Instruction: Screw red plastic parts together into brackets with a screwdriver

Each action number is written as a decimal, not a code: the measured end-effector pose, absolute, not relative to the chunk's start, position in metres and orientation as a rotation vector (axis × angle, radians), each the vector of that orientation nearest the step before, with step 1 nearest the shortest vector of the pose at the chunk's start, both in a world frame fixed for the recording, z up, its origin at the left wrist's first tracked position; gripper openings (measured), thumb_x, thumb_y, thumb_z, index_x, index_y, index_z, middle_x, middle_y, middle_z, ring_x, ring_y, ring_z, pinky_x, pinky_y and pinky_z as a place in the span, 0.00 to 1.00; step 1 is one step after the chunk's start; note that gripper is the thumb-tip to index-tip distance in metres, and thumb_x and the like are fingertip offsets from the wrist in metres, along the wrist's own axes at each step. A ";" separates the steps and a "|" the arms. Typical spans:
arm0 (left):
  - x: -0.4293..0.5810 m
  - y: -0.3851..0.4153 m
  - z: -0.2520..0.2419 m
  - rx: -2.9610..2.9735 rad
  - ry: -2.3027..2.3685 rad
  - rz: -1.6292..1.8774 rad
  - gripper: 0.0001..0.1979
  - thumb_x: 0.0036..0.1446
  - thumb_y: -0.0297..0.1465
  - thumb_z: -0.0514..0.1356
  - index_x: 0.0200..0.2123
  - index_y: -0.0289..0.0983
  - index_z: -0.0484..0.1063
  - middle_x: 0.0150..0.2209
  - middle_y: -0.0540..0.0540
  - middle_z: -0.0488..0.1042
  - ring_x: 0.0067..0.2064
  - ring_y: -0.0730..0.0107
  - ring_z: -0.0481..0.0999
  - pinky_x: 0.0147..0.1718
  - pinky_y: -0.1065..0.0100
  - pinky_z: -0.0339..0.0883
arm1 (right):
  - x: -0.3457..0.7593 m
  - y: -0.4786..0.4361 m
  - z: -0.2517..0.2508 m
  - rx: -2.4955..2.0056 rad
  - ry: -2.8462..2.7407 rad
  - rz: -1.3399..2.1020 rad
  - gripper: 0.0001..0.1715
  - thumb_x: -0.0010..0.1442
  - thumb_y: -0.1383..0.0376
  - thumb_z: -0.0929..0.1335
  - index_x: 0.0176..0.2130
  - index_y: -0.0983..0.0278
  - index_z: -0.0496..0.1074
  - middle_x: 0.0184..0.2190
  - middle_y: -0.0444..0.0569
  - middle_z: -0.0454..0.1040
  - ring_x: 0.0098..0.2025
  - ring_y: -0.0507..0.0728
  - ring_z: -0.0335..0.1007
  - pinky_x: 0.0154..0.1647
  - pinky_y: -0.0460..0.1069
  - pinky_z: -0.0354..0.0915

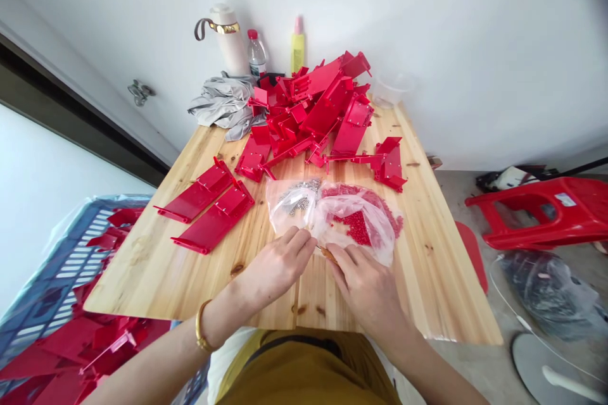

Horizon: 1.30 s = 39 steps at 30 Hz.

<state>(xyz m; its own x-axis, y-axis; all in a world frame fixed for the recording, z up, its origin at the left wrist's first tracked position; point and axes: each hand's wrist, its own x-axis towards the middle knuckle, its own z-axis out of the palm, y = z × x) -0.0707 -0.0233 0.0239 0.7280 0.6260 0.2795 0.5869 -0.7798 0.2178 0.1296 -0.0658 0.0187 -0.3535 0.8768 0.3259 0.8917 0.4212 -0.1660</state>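
Your left hand, fingers bunched, touches the crinkly clear bag of red beads; your right hand pinches a small brown piece.

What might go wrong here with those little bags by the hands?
The thin bag of small metal pieces lies right by the left hand; a tug might spill them across the table. The bag of small red pieces, at the right hand, may spill likewise. The loose pile of red plastic parts behind could slide onto both bags.
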 end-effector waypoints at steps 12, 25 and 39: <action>-0.070 -0.023 0.005 1.725 1.125 1.152 0.10 0.64 0.26 0.59 0.45 0.38 0.79 0.35 0.47 0.80 0.34 0.72 0.81 0.36 0.71 0.78 | 0.119 -0.057 -0.005 -1.306 -1.861 0.656 0.10 0.69 0.66 0.66 0.49 0.62 0.72 0.42 0.50 0.80 0.42 0.56 0.78 0.43 0.49 0.70; -0.062 -0.034 0.003 1.010 1.112 1.225 0.09 0.58 0.31 0.66 0.42 0.37 0.80 0.33 0.48 0.82 0.32 0.71 0.82 0.35 0.71 0.79 | 0.111 -0.062 -0.006 -1.296 -1.851 0.651 0.11 0.68 0.66 0.66 0.50 0.62 0.72 0.44 0.50 0.80 0.44 0.56 0.78 0.46 0.49 0.71; -0.070 -0.045 -0.007 2.084 1.344 1.313 0.20 0.61 0.21 0.61 0.54 0.42 0.71 0.47 0.47 0.81 0.46 0.70 0.82 0.49 0.71 0.75 | 0.108 -0.069 -0.002 -1.336 -1.939 0.404 0.14 0.69 0.67 0.65 0.52 0.63 0.73 0.38 0.51 0.81 0.38 0.58 0.79 0.43 0.51 0.72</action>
